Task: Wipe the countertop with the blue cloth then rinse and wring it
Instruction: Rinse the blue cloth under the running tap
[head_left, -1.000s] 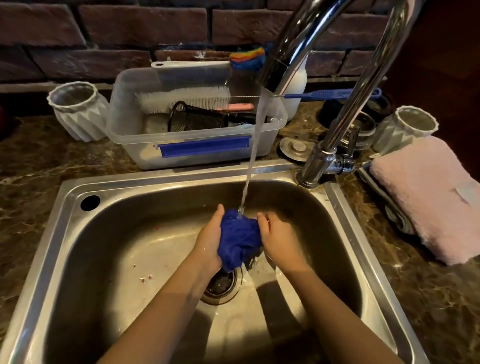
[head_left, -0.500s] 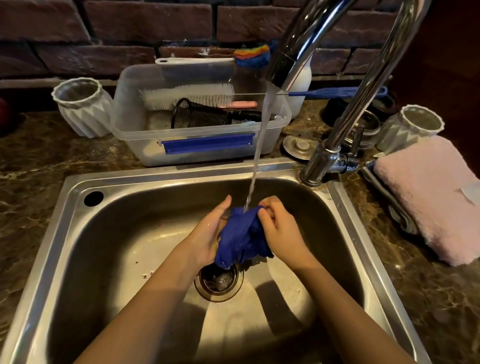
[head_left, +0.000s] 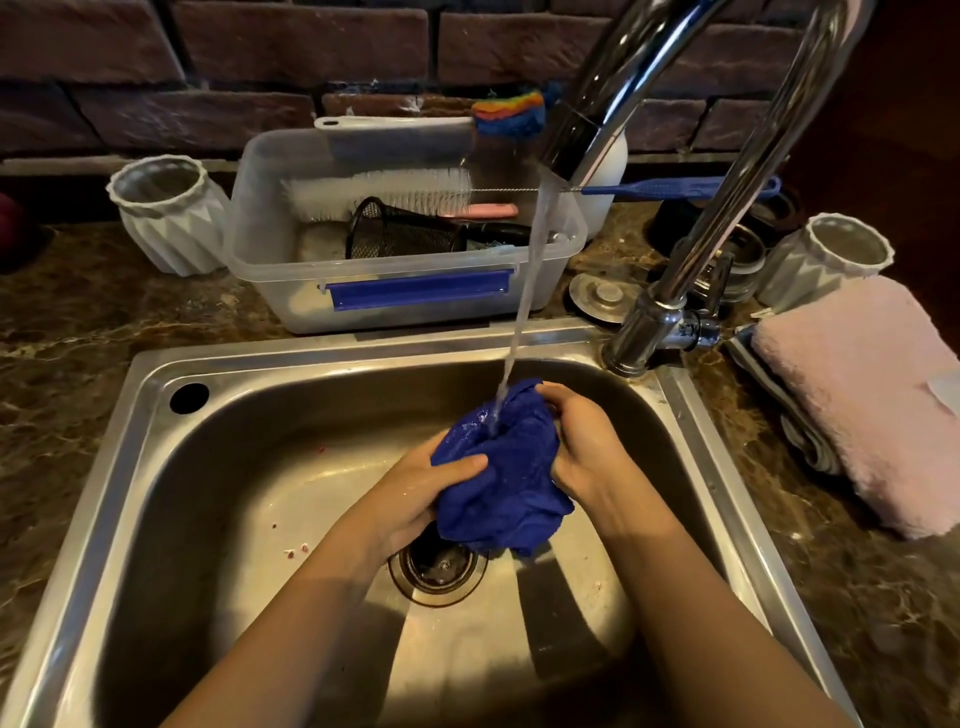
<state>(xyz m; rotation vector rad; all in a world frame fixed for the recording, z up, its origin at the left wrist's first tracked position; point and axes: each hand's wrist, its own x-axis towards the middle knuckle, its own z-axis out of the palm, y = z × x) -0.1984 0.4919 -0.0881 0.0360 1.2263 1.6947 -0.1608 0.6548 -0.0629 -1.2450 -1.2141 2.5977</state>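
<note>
Step in hand: rinsing, by my judgement; wiping looks finished and wringing is not yet done.
Cloth: the bunched, soaked blue terry cloth (head_left: 506, 470) hangs above the round drain (head_left: 439, 564) of the brushed stainless-steel sink (head_left: 156, 467), directly under the thin water stream (head_left: 524, 301) from the curved chrome tap (head_left: 649, 332).
Left hand (head_left: 421, 491): closed on the cloth's lower left side, thumb across the front.
Right hand (head_left: 582, 441): fingers curled around the upper right edge.
Doing it well: turn fresh folds into the stream, squeeze gently, keep it low to limit splashing.
Surroundings: brown marbled stone worktop (head_left: 93, 322); fluffy folded pink towel (head_left: 872, 395) lies right of the sink.
</note>
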